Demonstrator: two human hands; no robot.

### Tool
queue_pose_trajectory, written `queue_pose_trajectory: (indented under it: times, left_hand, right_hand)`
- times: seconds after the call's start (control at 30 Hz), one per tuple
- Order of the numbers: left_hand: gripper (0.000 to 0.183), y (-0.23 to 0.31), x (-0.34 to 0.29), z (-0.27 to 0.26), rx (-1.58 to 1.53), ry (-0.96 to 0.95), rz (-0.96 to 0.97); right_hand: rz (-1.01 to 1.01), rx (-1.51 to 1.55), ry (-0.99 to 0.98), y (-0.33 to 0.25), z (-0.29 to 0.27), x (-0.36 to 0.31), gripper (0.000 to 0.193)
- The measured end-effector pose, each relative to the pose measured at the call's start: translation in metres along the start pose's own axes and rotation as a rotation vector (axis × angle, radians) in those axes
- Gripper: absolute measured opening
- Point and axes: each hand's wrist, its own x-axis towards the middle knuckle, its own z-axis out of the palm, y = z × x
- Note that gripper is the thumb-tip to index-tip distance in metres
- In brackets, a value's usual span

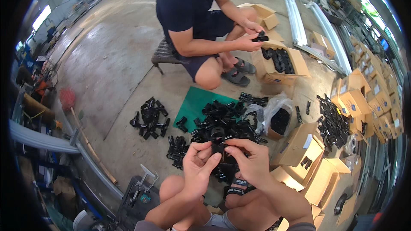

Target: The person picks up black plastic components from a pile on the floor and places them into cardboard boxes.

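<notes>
My left hand (200,170) and my right hand (251,161) meet in front of me, fingers pinched on a black tubular part (218,149) that looks like a pipe fitting. My fingers cover much of its lower end. Just beyond and below lies a heap of similar black fittings (220,113), partly on a green sheet (193,100). A smaller group of black fittings (150,117) rests on the floor to the left. Across from me a seated person (182,21) holds a similar black fitting (260,37) in both hands.
An open carton (267,76) of black parts stands beside that person's feet. To the right are a plastic-lined box (278,119), open cartons (295,147), another black heap (333,122) and stacked boxes (376,90). A long-handled broom (92,149) lies left.
</notes>
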Motion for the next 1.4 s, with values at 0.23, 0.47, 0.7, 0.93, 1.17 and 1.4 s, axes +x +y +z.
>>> queue_pose_trajectory:
  times: [0.23,0.47,0.7,0.93,1.17,1.4]
  left_hand:
    - [0.032,-0.001,-0.004,-0.001,0.043,0.009,0.088]
    - [0.031,-0.006,-0.004,-0.011,0.085,-0.028,0.129]
    - [0.031,-0.002,-0.004,-0.016,0.049,-0.045,0.128]
    - [0.030,-0.005,-0.006,-0.019,0.018,-0.079,0.104]
    - [0.031,-0.007,-0.004,-0.019,-0.013,-0.050,0.088]
    - [0.031,-0.005,-0.005,-0.017,-0.037,-0.062,0.069]
  right_hand:
    - [-0.173,-0.196,-0.028,-0.006,0.003,0.002,0.016]
    - [-0.301,-0.283,-0.004,0.009,0.009,0.001,0.010]
    - [-0.418,-0.382,-0.097,-0.004,0.010,-0.001,0.010]
    - [-0.324,-0.457,-0.249,0.004,0.002,0.002,0.014]
    - [-0.401,-0.415,-0.135,-0.002,0.006,0.000,0.016]
    - [-0.384,-0.466,-0.140,-0.010,0.005,-0.002,0.016]
